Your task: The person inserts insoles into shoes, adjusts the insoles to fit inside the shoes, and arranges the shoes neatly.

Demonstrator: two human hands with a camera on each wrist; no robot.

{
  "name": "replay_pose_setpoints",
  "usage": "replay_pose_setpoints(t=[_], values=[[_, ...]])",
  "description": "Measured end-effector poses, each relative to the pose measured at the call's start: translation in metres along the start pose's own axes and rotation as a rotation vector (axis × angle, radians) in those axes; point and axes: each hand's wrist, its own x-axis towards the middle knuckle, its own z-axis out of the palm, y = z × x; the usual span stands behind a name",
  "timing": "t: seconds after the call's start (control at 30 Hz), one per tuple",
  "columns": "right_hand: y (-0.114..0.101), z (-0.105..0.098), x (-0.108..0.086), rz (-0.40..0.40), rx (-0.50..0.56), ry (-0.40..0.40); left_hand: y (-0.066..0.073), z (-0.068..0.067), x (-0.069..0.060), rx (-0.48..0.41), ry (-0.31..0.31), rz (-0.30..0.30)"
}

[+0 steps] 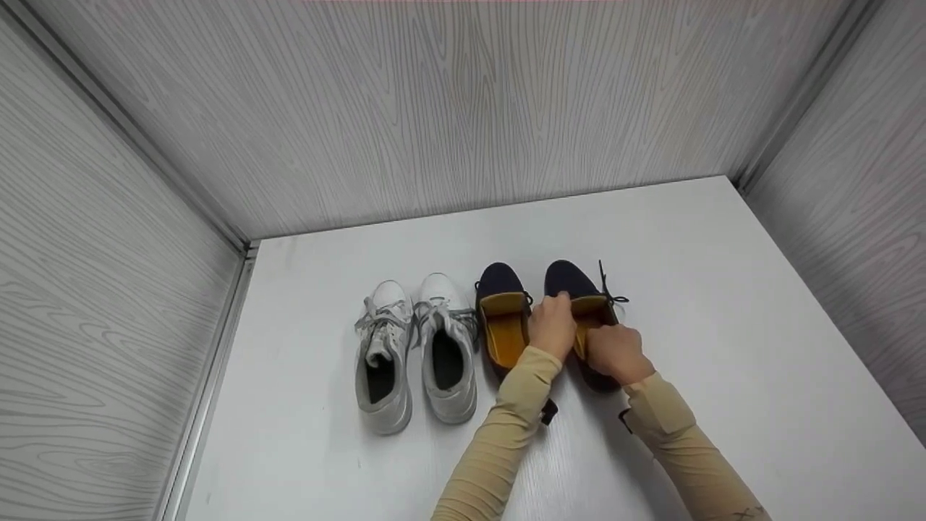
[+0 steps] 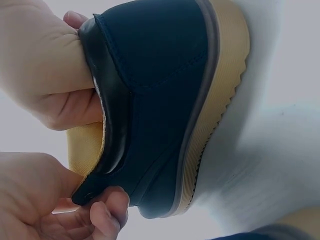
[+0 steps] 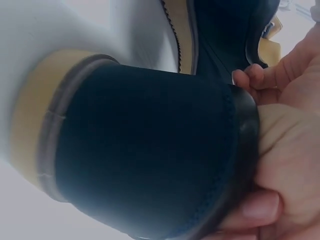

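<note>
On the white surface sits a dark blue loafer [image 1: 569, 277] with a yellow-brown lining and a small lace bow at its outer side. My left hand [image 1: 553, 324] pinches the left edge of its opening, near the front; the thumb is inside and the curled fingers [image 2: 112, 210] outside. My right hand [image 1: 616, 351] reaches into the opening and grips the collar toward the heel [image 3: 150, 145]. What its inner fingers touch is hidden. The matching loafer [image 1: 499, 278] stands just left, partly covered by my left arm.
Left of the loafers stands a pair of white sneakers, one nearer [image 1: 448, 362] and one farther left [image 1: 383, 362], with grey laces, toes pointing away. Grey wood-grain panels [image 1: 463, 108] enclose the white surface [image 1: 304, 376] at the back and sides.
</note>
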Motion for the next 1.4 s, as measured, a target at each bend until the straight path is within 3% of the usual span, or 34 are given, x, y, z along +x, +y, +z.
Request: replay_pose_setpoints(t=[0.13,0.4,0.53,0.63,0.83,1.0,1.17,1.4], values=[[0.002,0.002,0.000,0.010,0.068,0.067,0.000,-0.001,0.000,0.006,0.012,-0.001],[0.019,-0.001,-0.003,0.056,0.319,0.293,0.001,0.000,-0.010,-0.029,0.041,0.033],[0.032,-0.009,-0.003,0.092,0.356,0.364,0.005,0.002,-0.019,-0.089,0.013,-0.006],[0.043,-0.011,-0.003,0.148,0.362,0.316,0.009,0.004,-0.027,-0.154,-0.029,-0.062],[0.052,0.004,0.001,0.190,0.380,0.100,0.019,0.017,-0.046,-0.274,-0.032,-0.160],[0.052,0.015,0.005,0.180,0.427,0.046,0.023,0.026,-0.055,-0.328,-0.004,-0.210],[0.052,0.015,0.007,0.174,0.435,0.068,0.023,0.027,-0.055,-0.310,-0.005,-0.199],[0.046,0.017,0.006,0.169,0.469,0.129,0.018,0.018,-0.050,-0.164,0.011,-0.098]])
